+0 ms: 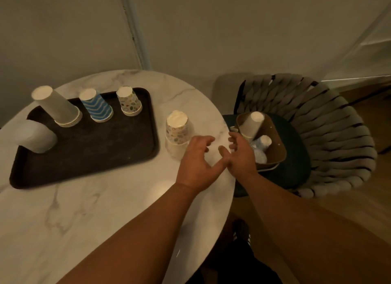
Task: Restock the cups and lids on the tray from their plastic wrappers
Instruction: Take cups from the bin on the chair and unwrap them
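Over the marble table (88, 209), both hands (197, 165) hover half-curled, holding nothing.

Round marble table (88, 209) under my fingers, woven chair (330, 139) with dark green cushion (296, 173) just beyond them to the right, plain pale wall (211, 29) ahead, wooden floor (359, 209), dim warm light.

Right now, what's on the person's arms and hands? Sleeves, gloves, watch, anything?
Nothing visible. The left hand and right hand are both bare, with no gloves, and no rings can be made out. Both forearms are uncovered right to the frame's lower edge: no sleeves, cuffs, watch or bands in view. Dim light and some blur could hide small details.
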Demonstrator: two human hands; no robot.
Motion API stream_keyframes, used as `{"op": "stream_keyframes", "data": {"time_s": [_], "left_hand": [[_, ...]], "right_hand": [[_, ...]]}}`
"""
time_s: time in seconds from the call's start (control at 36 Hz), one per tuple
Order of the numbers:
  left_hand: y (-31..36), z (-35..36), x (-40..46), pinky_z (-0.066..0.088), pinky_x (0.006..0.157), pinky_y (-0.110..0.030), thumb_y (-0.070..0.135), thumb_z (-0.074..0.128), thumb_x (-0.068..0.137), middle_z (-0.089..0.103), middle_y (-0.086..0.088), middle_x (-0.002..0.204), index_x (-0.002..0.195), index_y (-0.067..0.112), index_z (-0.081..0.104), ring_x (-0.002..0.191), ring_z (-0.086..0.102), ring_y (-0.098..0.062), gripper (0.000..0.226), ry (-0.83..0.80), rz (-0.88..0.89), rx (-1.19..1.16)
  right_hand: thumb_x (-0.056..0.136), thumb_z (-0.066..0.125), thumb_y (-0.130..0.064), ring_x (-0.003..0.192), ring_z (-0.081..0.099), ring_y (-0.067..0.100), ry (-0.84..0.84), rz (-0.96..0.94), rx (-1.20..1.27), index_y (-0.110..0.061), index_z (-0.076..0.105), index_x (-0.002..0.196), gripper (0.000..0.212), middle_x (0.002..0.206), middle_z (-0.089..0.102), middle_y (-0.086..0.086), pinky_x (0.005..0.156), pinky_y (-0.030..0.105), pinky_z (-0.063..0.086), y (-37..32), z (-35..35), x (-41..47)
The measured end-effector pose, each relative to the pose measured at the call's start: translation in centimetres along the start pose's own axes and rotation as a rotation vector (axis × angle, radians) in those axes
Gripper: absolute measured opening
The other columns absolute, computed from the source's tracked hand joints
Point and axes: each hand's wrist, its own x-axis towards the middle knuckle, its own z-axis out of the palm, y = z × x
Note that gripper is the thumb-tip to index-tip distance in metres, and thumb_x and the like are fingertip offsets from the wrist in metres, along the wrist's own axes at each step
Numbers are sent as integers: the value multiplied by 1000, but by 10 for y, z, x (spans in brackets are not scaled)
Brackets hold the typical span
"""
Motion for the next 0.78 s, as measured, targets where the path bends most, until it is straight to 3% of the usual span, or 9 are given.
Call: {"op": "stream_keyframes", "data": {"time_s": [0.11, 0.22, 0.33, 0.39, 0.5, 0.58, 0.61, 0.69, 0.78], "left_hand": [[18, 27, 19, 44, 78, -9, 47, 74, 81, 49, 11, 123, 132, 28, 50, 95, 49, 0, 59, -161, 14, 15], [30, 66, 51, 50, 91, -23, 42, 73, 84, 53, 8, 125, 131, 28, 50, 103, 51, -4, 54, -211, -24, 6], [32, 108, 84, 49, 95, -26, 36, 73, 84, 55, 7, 124, 132, 27, 51, 105, 52, -5, 53, -224, -147, -26], [30, 128, 99, 48, 97, -27, 35, 73, 85, 55, 5, 126, 134, 26, 50, 110, 53, -9, 55, -227, -199, -20], [27, 164, 134, 50, 89, -26, 35, 70, 87, 60, 8, 110, 121, 27, 57, 100, 58, -8, 37, -146, -340, -45], [22, 191, 160, 48, 84, -24, 39, 62, 93, 62, 8, 107, 119, 27, 56, 98, 59, -9, 30, -87, -525, -212], [20, 201, 168, 48, 86, -25, 43, 60, 93, 62, 6, 112, 123, 27, 55, 100, 59, -10, 34, -83, -597, -293], [18, 231, 192, 49, 99, -44, 64, 56, 87, 59, 0, 123, 129, 30, 52, 109, 58, -20, 54, -91, -828, -544], [17, 254, 214, 46, 101, -53, 86, 58, 54, 53, -4, 133, 143, 31, 40, 116, 55, -30, 106, -87, -1017, -700]], "right_hand": [[89, 68, -33, 115, 56, 16, 33, 56, -59, -20, 49, 137, 53, 129, 59, -1, 93, 28, 44, 13, -28, 17], [91, 65, -30, 112, 56, 20, 40, 101, -87, -21, 52, 131, 43, 124, 59, 4, 100, 39, 46, 34, -56, 46], [92, 65, -28, 99, 59, 16, 81, 154, -63, -16, 57, 126, 37, 120, 63, 5, 83, 29, 43, 71, -80, 82], [91, 67, -29, 96, 58, 12, 81, 201, -37, -17, 57, 125, 37, 117, 62, 0, 82, 28, 41, 88, -91, 100], [97, 56, -35, 107, 52, 13, 77, 330, 122, -20, 53, 130, 37, 114, 55, -5, 92, 33, 43, 111, -102, 137], [99, 49, -42, 113, 55, 21, 63, 435, 295, -30, 57, 116, 22, 117, 58, -1, 102, 45, 45, 126, -102, 169], [98, 48, -47, 113, 55, 22, 40, 489, 358, -33, 58, 112, 22, 117, 59, -1, 103, 46, 44, 128, -101, 179], [86, 46, -68, 113, 57, 23, -66, 668, 518, -29, 57, 129, 59, 128, 60, 3, 103, 47, 44, 146, -92, 214], [94, 38, -66, 93, 59, 19, -158, 775, 627, -24, 59, 116, 52, 108, 64, 5, 78, 36, 49, 161, -83, 242]]}}
